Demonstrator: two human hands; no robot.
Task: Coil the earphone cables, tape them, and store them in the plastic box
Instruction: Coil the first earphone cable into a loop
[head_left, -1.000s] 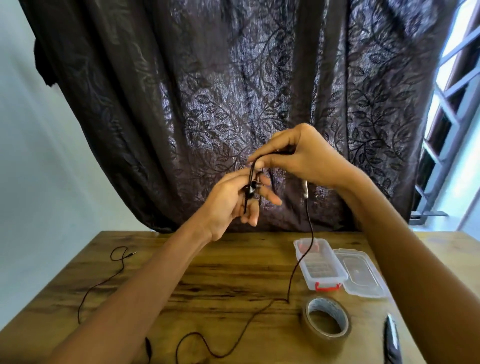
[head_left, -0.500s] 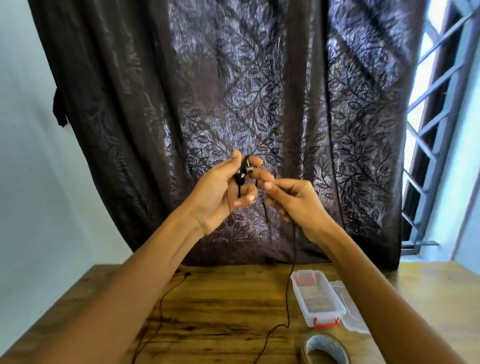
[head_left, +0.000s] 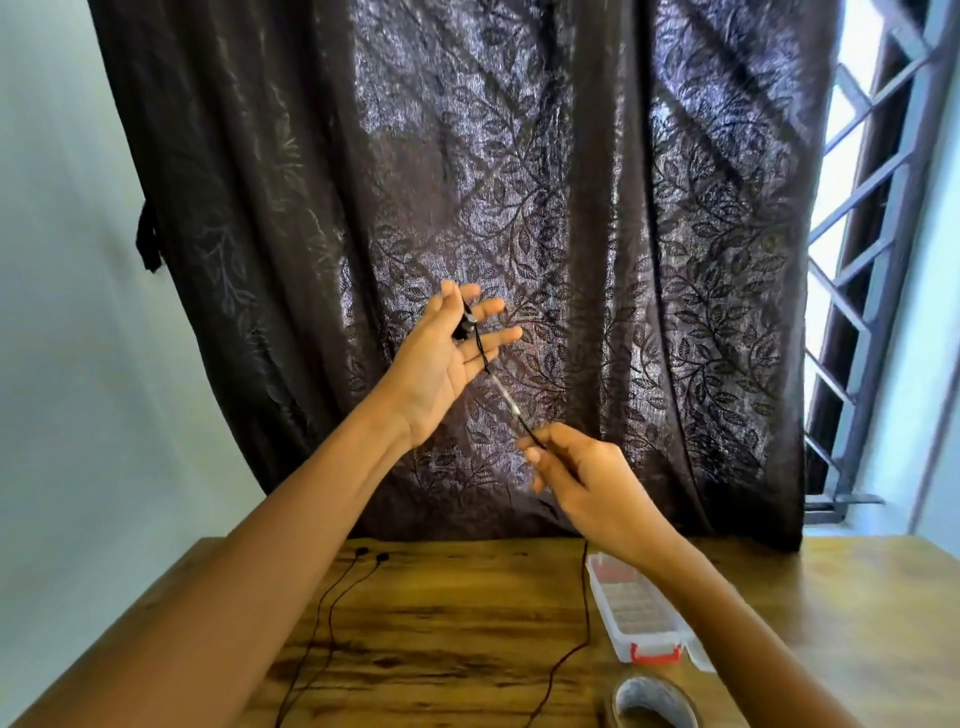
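Observation:
My left hand (head_left: 447, 358) is raised in front of the curtain, palm up, fingers spread, with the black earbuds (head_left: 464, 328) of an earphone lying against thumb and fingers. The black earphone cable (head_left: 511, 408) runs taut from there down to my right hand (head_left: 587, 480), which pinches it. Below that hand the cable hangs to the table (head_left: 467, 634) and trails off the bottom edge. A second black earphone (head_left: 382, 557) lies on the table at the left. The clear plastic box (head_left: 636, 608) with a red latch stands open at the right. A roll of brown tape (head_left: 655, 701) lies at the bottom.
A dark leaf-patterned curtain (head_left: 519, 208) hangs behind the wooden table. A barred window (head_left: 878, 260) is at the right and a pale wall at the left. The box's lid (head_left: 698, 657) lies flat beside the box.
My right hand has moved down and to the right, pulling the cable taut away from my left hand. My left hand has opened its fingers. The view has tilted upward.

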